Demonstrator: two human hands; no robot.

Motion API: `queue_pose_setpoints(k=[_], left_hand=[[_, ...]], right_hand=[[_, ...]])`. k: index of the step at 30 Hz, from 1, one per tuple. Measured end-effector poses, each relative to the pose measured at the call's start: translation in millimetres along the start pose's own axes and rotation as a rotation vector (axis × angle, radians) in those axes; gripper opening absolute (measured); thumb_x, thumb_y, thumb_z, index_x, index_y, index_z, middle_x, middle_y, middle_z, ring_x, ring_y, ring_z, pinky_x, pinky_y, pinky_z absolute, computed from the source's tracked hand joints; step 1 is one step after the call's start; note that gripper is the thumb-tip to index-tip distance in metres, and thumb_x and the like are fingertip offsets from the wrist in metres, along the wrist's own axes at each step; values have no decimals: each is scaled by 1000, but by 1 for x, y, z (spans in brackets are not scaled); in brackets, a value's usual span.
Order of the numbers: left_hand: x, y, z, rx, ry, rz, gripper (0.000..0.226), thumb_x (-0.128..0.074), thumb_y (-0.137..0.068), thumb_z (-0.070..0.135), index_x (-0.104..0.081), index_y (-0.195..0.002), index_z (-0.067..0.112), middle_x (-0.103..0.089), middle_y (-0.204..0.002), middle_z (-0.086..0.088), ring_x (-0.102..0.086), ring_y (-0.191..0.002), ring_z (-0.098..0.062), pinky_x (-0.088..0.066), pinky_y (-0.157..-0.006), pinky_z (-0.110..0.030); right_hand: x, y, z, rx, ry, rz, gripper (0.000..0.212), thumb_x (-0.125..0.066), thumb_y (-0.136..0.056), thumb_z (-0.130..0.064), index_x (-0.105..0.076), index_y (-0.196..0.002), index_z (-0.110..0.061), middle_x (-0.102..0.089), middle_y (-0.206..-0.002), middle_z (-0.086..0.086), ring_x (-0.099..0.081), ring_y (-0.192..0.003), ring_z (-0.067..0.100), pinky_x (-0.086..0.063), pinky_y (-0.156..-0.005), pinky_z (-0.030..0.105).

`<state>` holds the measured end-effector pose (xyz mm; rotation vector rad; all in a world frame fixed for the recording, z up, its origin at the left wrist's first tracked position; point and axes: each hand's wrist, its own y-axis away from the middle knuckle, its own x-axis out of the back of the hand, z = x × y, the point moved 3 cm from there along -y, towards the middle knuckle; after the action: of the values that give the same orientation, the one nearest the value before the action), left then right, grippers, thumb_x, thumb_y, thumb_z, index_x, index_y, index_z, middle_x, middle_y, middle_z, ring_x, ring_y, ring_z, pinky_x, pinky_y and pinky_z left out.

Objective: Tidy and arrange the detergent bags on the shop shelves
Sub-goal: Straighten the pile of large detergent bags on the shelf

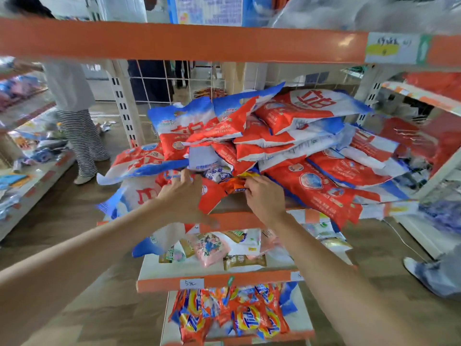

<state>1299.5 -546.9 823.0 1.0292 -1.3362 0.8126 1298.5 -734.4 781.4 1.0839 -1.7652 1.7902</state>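
**Both hands in the detergent pile, middle shelf**

Messy heap of red, white and blue detergent bags [294,143] covers the middle shelf [232,221], stacked crooked, several overhanging the front edge and the left front corner. Right-side bags slope down toward the front right corner.

Left hand [183,193] reaches in at the front centre of the shelf, fingers extended and spread, lying on a red bag [212,196] under the heap; fingertips tucked under a blue-white bag edge. Not curled round anything that shows.

Right hand [264,196] just beside it, fingers bent, pinching a small orange packet [234,187] at the front of the pile. Packet sits between the two hands, touching the red bag.

Shelf below [217,280]: small pink, white and gold packets [224,248] lying loose, handwritten price tag [191,283] on its front edge. Lowest shelf: orange and yellow sachets [232,318] in a jumble.

Top shelf front edge [174,41] orange, with a paper label [391,47] at its right end.

Another person in striped trousers [83,143] stands left of the shelving. A shoe [424,273] shows at the right.
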Motion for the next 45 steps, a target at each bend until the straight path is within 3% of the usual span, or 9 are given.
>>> queue_pose_setpoints(k=[12,20,23,27,30,33,37,42,45], left_hand=[[-20,-30,-29,88,107,134,67,-67,-83,31,-38,-143,23,-46,-142,-8,-50,-123,-33,-46,-96,-44],[-18,9,50,-291,181,32,112,-75,-62,58,-12,-151,33,-16,-156,1,-19,-142,-24,-17,-116,-50],[-9,22,68,-394,422,411,65,-76,-72,35,-54,-132,23,-58,-131,-6,-57,-117,-27,-48,-96,-44],[8,35,97,-273,576,623,30,-52,-72,12,-73,-92,5,-73,-85,-14,-66,-74,-32,-51,-64,-36],[17,38,107,-184,690,608,28,-53,-71,19,-66,-73,-6,-65,-66,-16,-55,-61,-18,-40,-55,-31],[30,47,109,-147,1017,587,18,-70,-78,8,-73,-93,-1,-68,-69,7,-58,-71,-3,-45,-65,-24],[31,61,119,-137,1437,440,19,-56,-86,-9,-65,-90,7,-67,-64,23,-62,-66,9,-49,-67,-11],[-18,64,143,-71,1500,213,24,-52,-89,-10,-63,-85,11,-69,-67,16,-64,-68,4,-54,-71,-17],[-54,58,155,-9,1416,143,19,-55,-87,-11,-63,-90,5,-67,-70,14,-60,-66,9,-50,-70,-12]], right_hand=[[61,85,28,130,-60,-29,6,-66,-75,-18,-63,-71,-15,-63,-71,-6,-61,-65,15,-42,-50,23],[73,77,10,99,-216,14,8,-65,-79,-16,-64,-74,-10,-65,-73,0,-63,-68,19,-45,-49,24],[85,77,16,75,-269,34,7,-66,-79,-16,-64,-76,-11,-65,-74,-1,-63,-69,19,-44,-52,26],[111,80,35,17,-372,-27,16,-68,-81,-18,-66,-94,-10,-65,-91,3,-61,-81,20,-50,-65,29],[122,83,59,-58,-403,-206,57,-76,-78,-23,-51,-128,-8,-54,-121,12,-54,-109,29,-45,-88,36],[131,91,78,-174,-499,-286,79,-76,-76,-30,-36,-141,-10,-44,-138,8,-43,-126,23,-34,-94,25],[144,101,90,-373,-721,-315,67,-78,-75,-31,-42,-131,-29,-53,-114,-20,-54,-93,-6,-35,-76,2],[123,142,105,-600,-893,-555,75,-80,-64,-50,-52,-129,-26,-57,-129,-5,-56,-116,15,-45,-101,41],[109,174,108,-630,-886,-587,47,-80,-70,-37,-59,-111,-34,-65,-117,-1,-62,-108,21,-48,-96,45]])
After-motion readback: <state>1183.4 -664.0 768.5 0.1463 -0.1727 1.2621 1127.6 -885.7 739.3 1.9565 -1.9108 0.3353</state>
